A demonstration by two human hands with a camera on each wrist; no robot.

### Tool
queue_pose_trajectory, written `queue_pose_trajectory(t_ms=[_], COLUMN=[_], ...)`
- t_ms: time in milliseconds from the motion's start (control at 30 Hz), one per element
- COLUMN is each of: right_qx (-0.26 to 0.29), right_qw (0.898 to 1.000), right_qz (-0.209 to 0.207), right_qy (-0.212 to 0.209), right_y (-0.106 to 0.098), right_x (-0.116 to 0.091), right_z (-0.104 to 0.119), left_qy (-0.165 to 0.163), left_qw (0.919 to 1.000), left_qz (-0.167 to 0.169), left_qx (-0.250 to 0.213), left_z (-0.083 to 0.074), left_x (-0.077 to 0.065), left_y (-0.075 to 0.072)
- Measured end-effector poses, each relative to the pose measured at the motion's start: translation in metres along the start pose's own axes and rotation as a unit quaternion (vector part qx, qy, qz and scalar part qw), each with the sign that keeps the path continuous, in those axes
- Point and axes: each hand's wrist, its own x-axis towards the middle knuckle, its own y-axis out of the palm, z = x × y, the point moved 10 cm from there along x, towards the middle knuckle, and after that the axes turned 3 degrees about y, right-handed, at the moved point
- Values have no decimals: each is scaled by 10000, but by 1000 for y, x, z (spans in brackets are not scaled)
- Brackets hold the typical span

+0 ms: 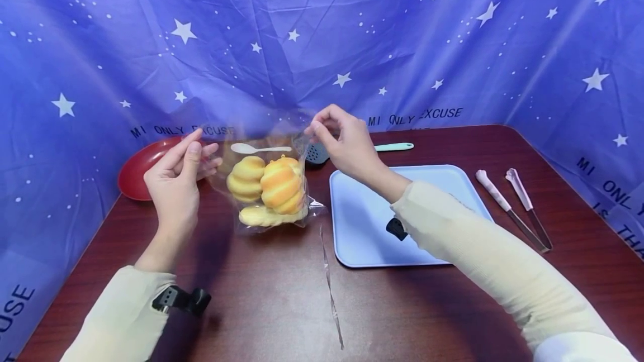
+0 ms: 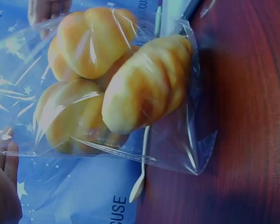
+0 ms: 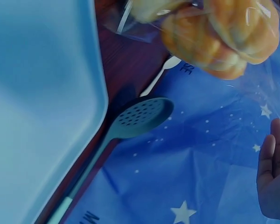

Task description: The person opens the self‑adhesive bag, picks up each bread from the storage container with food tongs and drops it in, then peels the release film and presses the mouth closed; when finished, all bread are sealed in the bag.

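A clear plastic bag with several bread rolls in it hangs above the table, between the two hands. At its upper right edge my right hand pinches the film between thumb and bent index finger. My left hand is raised at the bag's upper left, its fingers extended. In the left wrist view those fingers lie against the film; the loose film's outline is hard to see. Long ridged bread rests at the bag's lower end, with rounder rolls beside it.
A light blue tray lies to the right, with tongs beyond it. Behind the bag are a white spoon and a slotted spoon. A red bowl stands back left. A thin twisted strip lies in front.
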Motion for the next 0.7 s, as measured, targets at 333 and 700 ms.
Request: queue_pose_trajectory(t_ms=[333,700], right_qx=[948,915], right_qw=[9954,9957], right_qz=[37,70], right_qy=[111,-139], right_y=[-8,-5], right_x=[-8,-9], right_z=[-17,-14], left_qy=[-553,-674], left_qw=[9982,9974], left_qz=[-139,188], left_qx=[-204,-166], left_z=[19,25], left_x=[6,2], left_y=[-4,-3])
